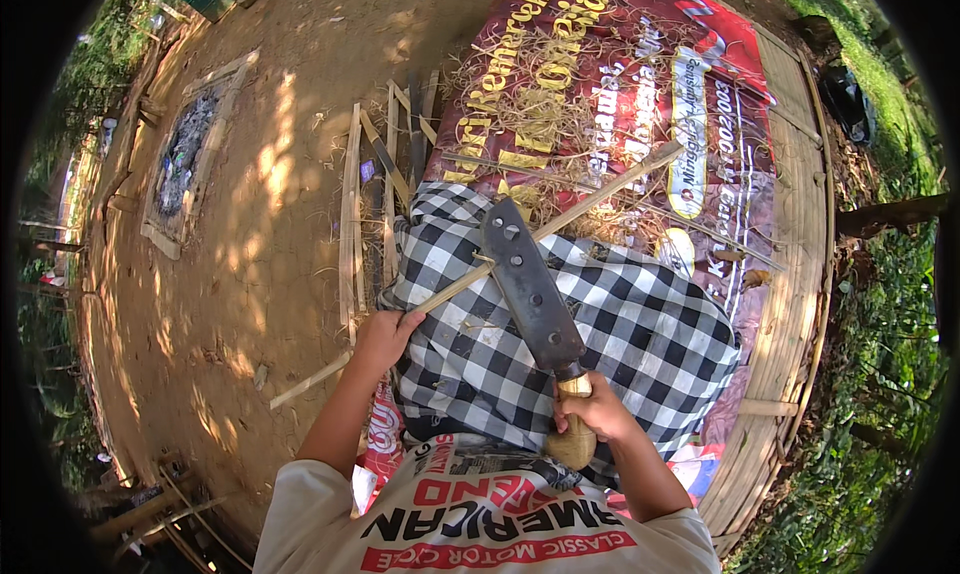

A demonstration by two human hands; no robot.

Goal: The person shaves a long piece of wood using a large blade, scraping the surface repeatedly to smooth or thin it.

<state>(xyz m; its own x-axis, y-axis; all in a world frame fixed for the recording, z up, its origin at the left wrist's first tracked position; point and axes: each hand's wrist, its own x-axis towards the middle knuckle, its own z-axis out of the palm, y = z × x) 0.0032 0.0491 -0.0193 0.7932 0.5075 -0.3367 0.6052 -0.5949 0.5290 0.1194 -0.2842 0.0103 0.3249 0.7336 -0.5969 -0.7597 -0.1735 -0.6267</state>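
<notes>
Outdoor setup, with packed dirt ground on the left, dappled with sun, and a bamboo platform running down the right side. Big red printed banner is spread over the platform, and it's littered with curly shavings. Greenery fills the far right, and a black bag sits up that way too.

Person's sitting with a black-and-white checked cloth over the lap, white printed shirt above it. Left hand is closed around a long, pale wood strip, thumb along it, with the near end poking out past the hand over the dirt. Strip runs diagonally over the lap, and its far end reaches up over the banner.

Right hand has its fingers wrapped round the light wooden handle of a wide dark knife, the rounded butt sticking out below the fist. Blade points up and a bit left, crossing over the strip around its middle. Can't tell how deep the edge bites, if at all.

More loose strips lie left of the lap, and further left there's a framed ash patch.
</notes>
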